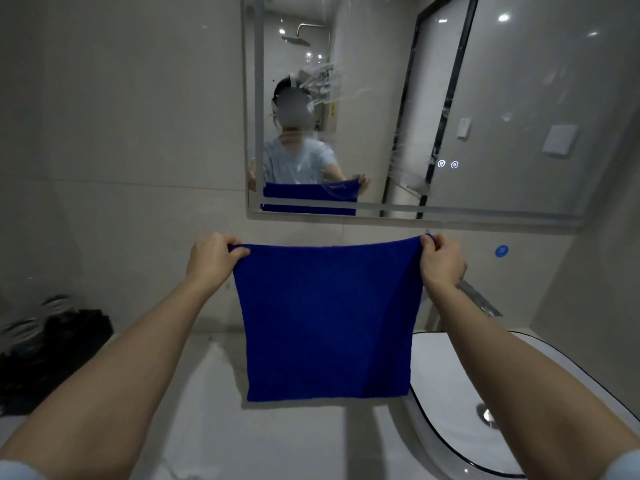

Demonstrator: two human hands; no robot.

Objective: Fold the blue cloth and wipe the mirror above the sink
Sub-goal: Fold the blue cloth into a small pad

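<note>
The blue cloth [327, 320] hangs flat and spread out in front of me, above the counter. My left hand [213, 256] pinches its top left corner and my right hand [441, 259] pinches its top right corner. Above the hands, the wall mirror [502, 109] shows white streaks and smears across its middle and reflects a person holding the cloth. The white sink [450, 372] with a dark rim lies at the lower right, partly hidden by my right forearm.
A pale counter [214, 410] runs below the cloth. A dark bundle with shiny strips [52, 344] sits at the left on the counter. A metal tap [479, 301] juts out behind my right wrist. A round blue sticker [501, 251] is on the wall.
</note>
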